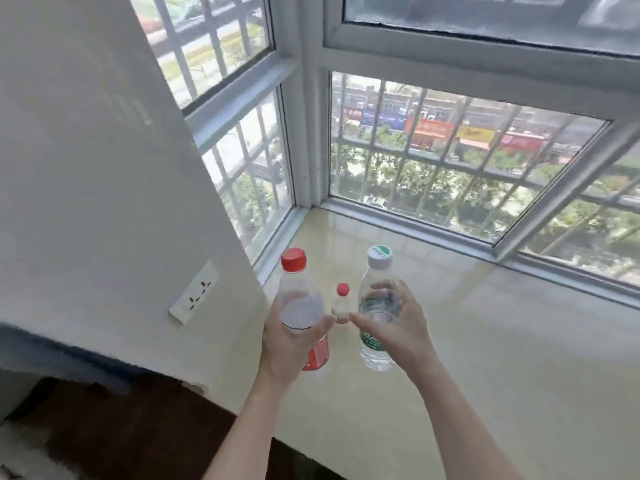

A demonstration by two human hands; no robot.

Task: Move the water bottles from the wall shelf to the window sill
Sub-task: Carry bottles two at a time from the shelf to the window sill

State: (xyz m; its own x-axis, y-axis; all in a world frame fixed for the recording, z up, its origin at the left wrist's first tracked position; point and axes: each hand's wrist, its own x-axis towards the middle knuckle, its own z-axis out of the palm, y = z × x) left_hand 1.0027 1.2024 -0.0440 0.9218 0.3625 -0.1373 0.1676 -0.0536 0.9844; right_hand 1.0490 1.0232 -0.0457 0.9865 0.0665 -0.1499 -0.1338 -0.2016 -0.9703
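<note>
My left hand (291, 344) grips a clear bottle with a red cap and red label (299, 299), held upright over the left end of the cream window sill (485, 341). In my right hand (394, 323) is a clear bottle with a white cap and green label (377, 306), also upright. I cannot tell whether either bottle's base touches the sill. Between the two, a smaller red-capped bottle (342, 304) stands on the sill farther back. The wall shelf is out of sight.
Barred windows (450, 161) close the sill at the back and left. A white wall (86, 168) with a power socket (194, 292) rises to the left. A dark wood floor (121, 427) lies below the sill's front edge.
</note>
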